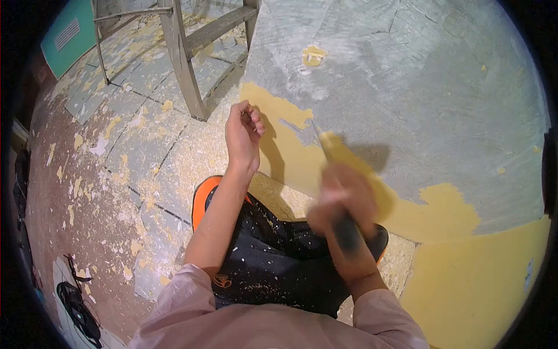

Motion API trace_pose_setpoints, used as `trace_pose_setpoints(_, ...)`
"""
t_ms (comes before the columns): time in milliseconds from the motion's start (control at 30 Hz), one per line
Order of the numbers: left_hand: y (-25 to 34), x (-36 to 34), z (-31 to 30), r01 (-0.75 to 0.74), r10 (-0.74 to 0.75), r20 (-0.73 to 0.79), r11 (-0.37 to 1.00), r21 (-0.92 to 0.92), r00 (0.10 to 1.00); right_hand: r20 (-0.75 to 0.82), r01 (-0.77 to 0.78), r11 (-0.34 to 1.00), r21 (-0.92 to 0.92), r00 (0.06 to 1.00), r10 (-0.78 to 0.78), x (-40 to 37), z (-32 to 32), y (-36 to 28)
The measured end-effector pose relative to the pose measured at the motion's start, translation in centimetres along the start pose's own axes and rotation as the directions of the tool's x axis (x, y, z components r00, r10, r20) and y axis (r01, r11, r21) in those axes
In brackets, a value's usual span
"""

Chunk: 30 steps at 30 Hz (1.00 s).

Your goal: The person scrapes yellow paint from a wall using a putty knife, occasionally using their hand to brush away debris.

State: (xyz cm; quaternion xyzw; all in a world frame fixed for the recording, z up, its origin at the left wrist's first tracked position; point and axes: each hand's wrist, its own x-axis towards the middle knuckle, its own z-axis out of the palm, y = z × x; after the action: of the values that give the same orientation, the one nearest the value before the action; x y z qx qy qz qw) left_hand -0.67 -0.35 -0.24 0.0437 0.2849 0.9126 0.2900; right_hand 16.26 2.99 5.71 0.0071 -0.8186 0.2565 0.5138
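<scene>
My right hand (343, 195), smeared by motion, is wrapped round a scraper (347, 234) whose dark handle end sticks out toward me. Its narrow blade points up at the wall (372, 110), with the tip at the ragged edge of the yellow paint (293, 160). Above that edge the wall is bare grey. My left hand (243, 136) is raised beside the wall's lower left part, its fingers loosely curled and nothing visible in them. It casts a shadow on the yellow paint.
Yellow and white paint flakes (102, 145) litter the tiled floor (131, 154). A wooden stand (185, 64) rises at the upper left, close to the wall. Black cable (78, 308) lies at the lower left, and a green panel (68, 38) leans behind. My knees and an orange-edged shoe (201, 200) are below my hands.
</scene>
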Motion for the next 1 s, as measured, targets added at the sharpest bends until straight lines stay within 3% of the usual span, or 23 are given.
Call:
trace_pose_setpoints(33, -0.3, -0.5, -0.2, -0.002, 0.002, 0.017, 1.0, 0.002, 1.0, 0.086, -0.161, 0.942, -0.293, 0.977, 0.194, -0.2, 0.1, 0.3)
trace_pose_setpoints(67, -0.6, -1.1, -0.2, 0.002, -0.002, 0.02, 1.0, 0.002, 1.0, 0.009, -0.174, 0.982, -0.075, 0.985, 0.175, 0.8, 1.1, -0.2)
trace_pose_setpoints(100, -0.6, -1.4, -0.1, 0.011, -0.011, 0.014, 1.0, 0.008, 1.0, -0.003, -0.166, 0.984, -0.07, 0.986, 0.166, 0.5, 0.4, -0.8)
trace_pose_setpoints(167, -0.1, -0.5, 0.3, -0.006, 0.005, 0.003, 1.0, 0.005, 1.0, 0.222, 0.036, 0.955, -0.294, 0.974, 0.032, -0.2, -1.5, -2.1)
trace_pose_setpoints(200, 0.1, -0.5, 0.3, -0.013, 0.013, 0.003, 1.0, 0.002, 1.0, -0.084, 0.241, 0.954, 0.176, 0.97, -0.23, 0.4, -0.6, -1.2)
trace_pose_setpoints(233, 0.1, -0.8, 0.1, -0.011, 0.011, 0.003, 1.0, 0.003, 1.0, -0.083, 0.227, 0.957, 0.179, 0.973, -0.216, 1.0, -0.6, -0.8)
trace_pose_setpoints(300, -0.1, -0.8, 0.1, -0.002, 0.002, 0.002, 1.0, -0.017, 1.0, 0.371, 0.309, 0.951, 0.012, 0.882, -0.292, 2.0, -1.5, -0.6)
trace_pose_setpoints(333, -0.1, -0.5, 0.3, 0.003, -0.004, 0.027, 1.0, 0.016, 1.0, 0.363, 0.32, 0.947, 0.004, 0.882, -0.299, 1.8, -1.3, -0.6)
trace_pose_setpoints(400, -0.1, -0.2, 0.4, 0.007, -0.008, 0.033, 0.999, 0.043, 0.999, -0.039, 0.361, 0.907, 0.218, 0.932, -0.361, 1.0, -0.5, -0.9)
trace_pose_setpoints(433, 0.0, -0.1, 0.3, -0.001, 0.0, 0.029, 0.999, 0.042, 1.0, -0.035, 0.354, 0.909, 0.221, 0.934, -0.356, 1.0, 0.1, -0.4)
trace_pose_setpoints(500, -0.2, -0.5, 0.2, -0.003, 0.001, 0.03, 0.999, 0.047, 1.0, 0.125, 0.385, 0.919, 0.084, 0.911, -0.393, 1.4, 1.3, 1.1)
trace_pose_setpoints(633, 0.4, -0.2, 0.6, -0.007, 0.007, 0.0, 0.999, 0.042, 1.0, -0.045, 0.349, 0.886, 0.306, 0.935, -0.352, 1.8, -0.2, -0.5)
trace_pose_setpoints(700, 0.0, -0.9, 0.4, 0.004, -0.004, -0.01, 0.998, 0.059, 1.0, 0.13, 0.389, 0.917, 0.086, 0.908, -0.397, 2.4, 0.2, 1.1)
trace_pose_setpoints(767, 0.0, -0.5, 0.4, -0.001, 0.0, 0.019, 0.999, 0.046, 1.0, 0.122, 0.402, 0.915, 0.027, 0.907, -0.402, 1.7, -0.1, 0.0)
trace_pose_setpoints(833, 0.0, -0.4, 0.4, -0.004, 0.004, 0.012, 0.999, 0.039, 1.0, -0.089, 0.312, 0.915, 0.255, 0.95, -0.299, 1.4, -0.7, -1.1)
trace_pose_setpoints(867, 0.0, -0.5, 0.4, -0.002, 0.002, 0.001, 0.999, 0.034, 1.0, -0.184, 0.366, 0.93, 0.015, 0.916, -0.358, 0.7, 0.7, 0.2)
trace_pose_setpoints(900, -0.1, -0.7, 0.3, 0.006, -0.006, -0.005, 0.999, 0.034, 1.0, -0.179, 0.358, 0.934, 0.014, 0.919, -0.35, 0.8, 0.9, 0.6)
trace_pose_setpoints(967, 0.0, -0.4, 0.5, 0.002, -0.002, 0.01, 0.999, 0.042, 1.0, 0.173, 0.233, 0.911, -0.339, 0.968, -0.183, 1.2, 1.2, 1.2)
trace_pose_setpoints(1000, 0.2, -0.2, 0.6, -0.008, 0.007, 0.02, 0.999, 0.045, 1.0, 0.173, 0.144, 0.962, -0.233, 0.979, -0.104, 0.9, 0.7, 0.4)
